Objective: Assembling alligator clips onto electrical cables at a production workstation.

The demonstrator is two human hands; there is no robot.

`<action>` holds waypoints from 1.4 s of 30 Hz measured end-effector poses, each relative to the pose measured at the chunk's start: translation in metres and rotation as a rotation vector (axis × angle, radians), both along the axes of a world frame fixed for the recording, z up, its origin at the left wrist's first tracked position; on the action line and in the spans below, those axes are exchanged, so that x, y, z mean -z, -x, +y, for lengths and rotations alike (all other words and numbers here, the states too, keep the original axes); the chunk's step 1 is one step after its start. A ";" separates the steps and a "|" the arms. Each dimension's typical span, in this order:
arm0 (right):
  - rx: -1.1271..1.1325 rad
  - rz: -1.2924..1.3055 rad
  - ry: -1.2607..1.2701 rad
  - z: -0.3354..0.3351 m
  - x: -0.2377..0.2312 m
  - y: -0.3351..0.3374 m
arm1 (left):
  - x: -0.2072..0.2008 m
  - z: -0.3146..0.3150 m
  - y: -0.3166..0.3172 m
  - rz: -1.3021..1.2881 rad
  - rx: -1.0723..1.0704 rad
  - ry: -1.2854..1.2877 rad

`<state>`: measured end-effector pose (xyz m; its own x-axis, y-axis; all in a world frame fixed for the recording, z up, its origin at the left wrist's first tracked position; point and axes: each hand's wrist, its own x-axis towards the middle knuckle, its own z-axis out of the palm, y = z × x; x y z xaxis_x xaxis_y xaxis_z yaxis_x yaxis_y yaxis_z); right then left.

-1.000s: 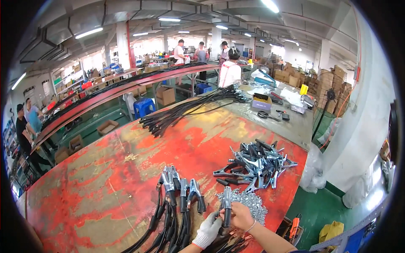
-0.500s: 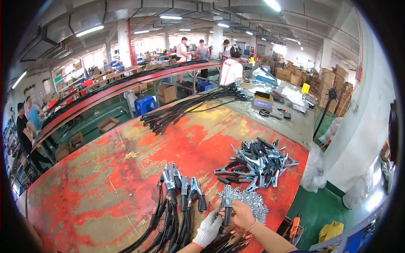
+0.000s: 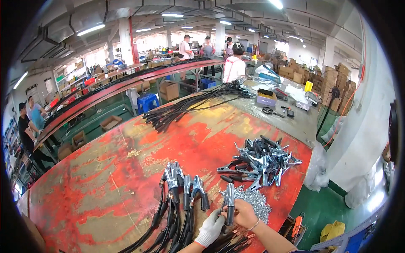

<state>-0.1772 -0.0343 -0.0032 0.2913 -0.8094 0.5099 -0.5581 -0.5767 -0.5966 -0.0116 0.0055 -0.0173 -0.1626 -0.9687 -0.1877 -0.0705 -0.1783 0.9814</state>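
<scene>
My left hand [image 3: 211, 227], in a white knit glove, is closed at the lower end of a metal spring clamp [image 3: 229, 195] with black handle sleeves. On the clamp's other side my right hand [image 3: 245, 215], bare and with a bead bracelet at the wrist, pinches it near the handles. The clamp stands jaws up; what lies between my fingertips is hidden. Just beyond my right hand spreads a heap of small silvery screws [image 3: 255, 201]. To the left lie several clamps [image 3: 172, 181] fixed to thick black cables [image 3: 154, 225]. Copper-coloured cable ends [image 3: 230, 243] show beneath my hands.
A pile of loose clamps [image 3: 263, 162] sits on the red, worn tabletop [image 3: 93, 198]. Farther off lie a black cable bundle [image 3: 190, 107], scissors [image 3: 272, 111] and a small box [image 3: 266, 99]. A person in white [image 3: 234, 69] is at the table's far end; others stand farther back.
The view has shifted slightly, so the scene sits a little to the right. Both hands stay on the clamp with hardly any change of grip.
</scene>
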 end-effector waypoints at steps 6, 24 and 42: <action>0.026 0.049 0.042 0.003 -0.002 -0.002 | 0.018 -0.003 0.001 0.059 -0.005 0.040; 0.078 0.088 0.067 0.009 -0.003 -0.002 | 0.023 -0.001 -0.001 -0.018 -0.010 0.066; -0.171 -0.930 -0.789 0.003 0.018 -0.004 | 0.001 -0.001 -0.001 -0.041 0.005 0.270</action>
